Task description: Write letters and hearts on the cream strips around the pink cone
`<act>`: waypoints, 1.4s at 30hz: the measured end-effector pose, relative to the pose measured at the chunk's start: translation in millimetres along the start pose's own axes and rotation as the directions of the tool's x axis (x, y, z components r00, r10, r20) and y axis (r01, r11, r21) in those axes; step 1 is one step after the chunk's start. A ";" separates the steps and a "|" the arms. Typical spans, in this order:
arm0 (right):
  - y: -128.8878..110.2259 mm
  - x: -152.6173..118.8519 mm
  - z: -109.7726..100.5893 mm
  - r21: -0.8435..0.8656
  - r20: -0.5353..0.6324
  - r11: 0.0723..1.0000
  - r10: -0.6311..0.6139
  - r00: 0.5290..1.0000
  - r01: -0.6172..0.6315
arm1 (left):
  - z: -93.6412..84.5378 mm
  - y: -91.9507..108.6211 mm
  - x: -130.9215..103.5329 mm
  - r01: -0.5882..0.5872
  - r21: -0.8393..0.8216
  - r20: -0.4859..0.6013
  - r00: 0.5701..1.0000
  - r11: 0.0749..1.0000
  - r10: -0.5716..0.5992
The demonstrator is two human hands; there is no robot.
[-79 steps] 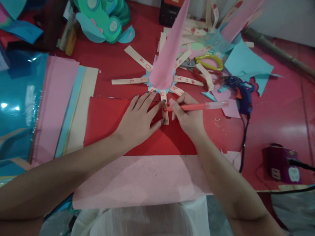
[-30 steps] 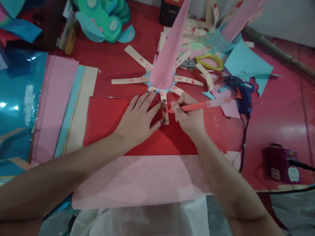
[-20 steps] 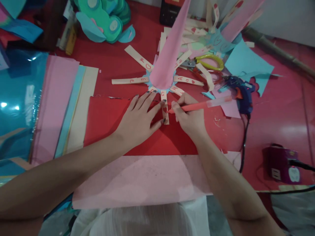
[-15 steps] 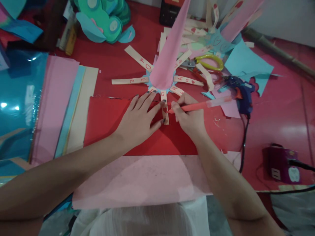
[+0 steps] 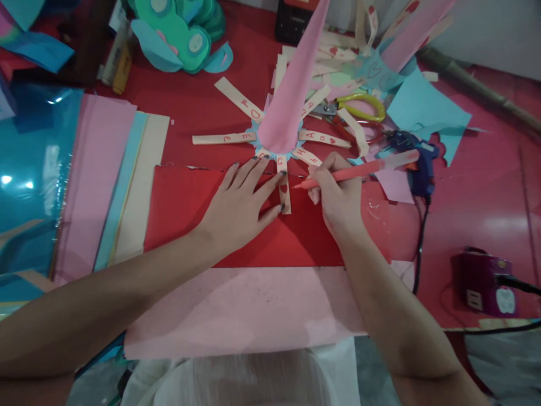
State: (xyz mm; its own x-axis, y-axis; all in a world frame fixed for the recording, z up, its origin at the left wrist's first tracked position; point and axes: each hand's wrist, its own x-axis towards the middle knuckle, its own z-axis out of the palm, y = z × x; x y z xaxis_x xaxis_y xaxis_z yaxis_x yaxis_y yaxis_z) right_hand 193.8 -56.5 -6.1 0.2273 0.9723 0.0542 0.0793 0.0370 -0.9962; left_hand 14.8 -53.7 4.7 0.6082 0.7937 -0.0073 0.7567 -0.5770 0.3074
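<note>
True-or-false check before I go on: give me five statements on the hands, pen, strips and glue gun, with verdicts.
1. The right hand holds the pen. True.
2. The pen tip rests on the G strip. False: it is to the right of the G strip, apart from it.
3. The left hand touches the G strip. True.
4. The glue gun lies left of the pink cone. False: the glue gun lies right of the pink cone.
5. The G strip bears a red heart. True.

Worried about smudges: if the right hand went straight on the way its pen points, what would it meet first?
Led by its pen, the right hand would probably meet the paper strip marked G first, though depth is unclear.
</note>
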 end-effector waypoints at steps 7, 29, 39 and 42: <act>-5.9 -4.4 2.4 -0.241 0.058 0.969 -0.047 0.997 0.060 | 0.0 0.1 0.7 0.007 -0.008 0.003 1.000 1.000 -0.007; -2.0 -3.8 2.2 -0.211 0.064 0.976 -0.032 0.997 0.045 | 0.8 -0.7 1.2 0.010 -0.021 0.009 1.000 1.000 -0.010; -3.5 9.5 -2.5 0.283 -0.087 0.955 0.115 0.990 -0.086 | -3.5 -2.7 2.5 0.011 -0.129 -0.078 0.997 0.992 -0.021; -1.5 9.4 -2.1 0.283 -0.115 0.956 0.114 0.987 -0.078 | -3.3 -2.9 2.6 0.021 -0.148 -0.137 0.990 0.989 -0.041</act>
State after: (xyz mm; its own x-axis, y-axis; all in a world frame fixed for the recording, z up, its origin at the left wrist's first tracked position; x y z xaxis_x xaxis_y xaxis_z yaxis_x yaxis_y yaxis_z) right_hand 197.9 -47.9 -4.0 0.3450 0.9371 -0.0526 -0.2167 0.0250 -0.9759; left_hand 13.4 -49.3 7.0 0.5378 0.8358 0.1105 0.7255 -0.5256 0.4444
